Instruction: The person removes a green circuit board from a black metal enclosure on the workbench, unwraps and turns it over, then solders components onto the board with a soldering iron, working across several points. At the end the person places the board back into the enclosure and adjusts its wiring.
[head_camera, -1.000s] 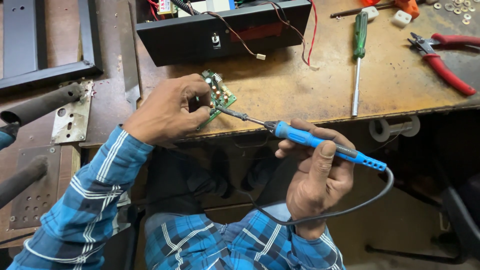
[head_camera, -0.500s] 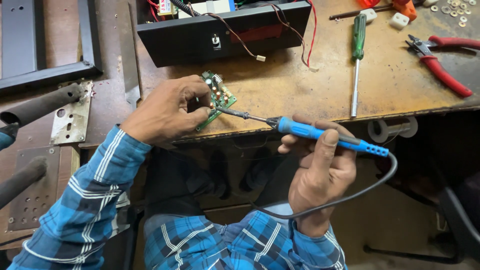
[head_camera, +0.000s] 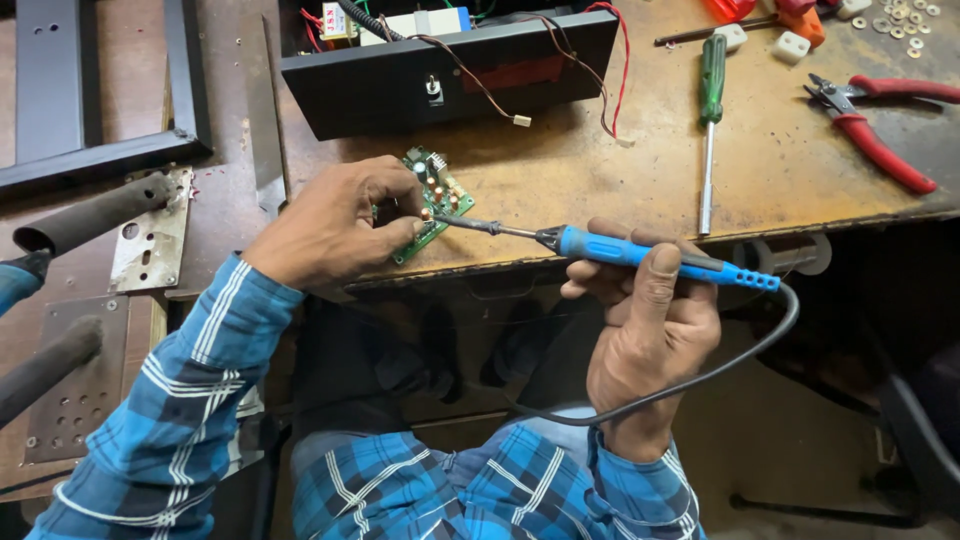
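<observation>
Left hand (head_camera: 335, 220): fingers curling closed, pinching a small green circuit board (head_camera: 432, 195) at the wooden bench (head_camera: 600, 180) edge.
Right hand (head_camera: 645, 320): fingers wrapping a blue soldering iron (head_camera: 640, 255), tip touching the board.
Nearby: green screwdriver (head_camera: 711, 110), red pliers (head_camera: 880, 125).

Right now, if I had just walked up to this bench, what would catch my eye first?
Most striking is the blue-handled soldering iron held in the right hand at the bench's front edge, its metal tip touching the small green circuit board. The left hand pinches that board in its fingers. Behind sit a black box with red wires, a green-handled screwdriver and red-handled pliers far right.
</observation>
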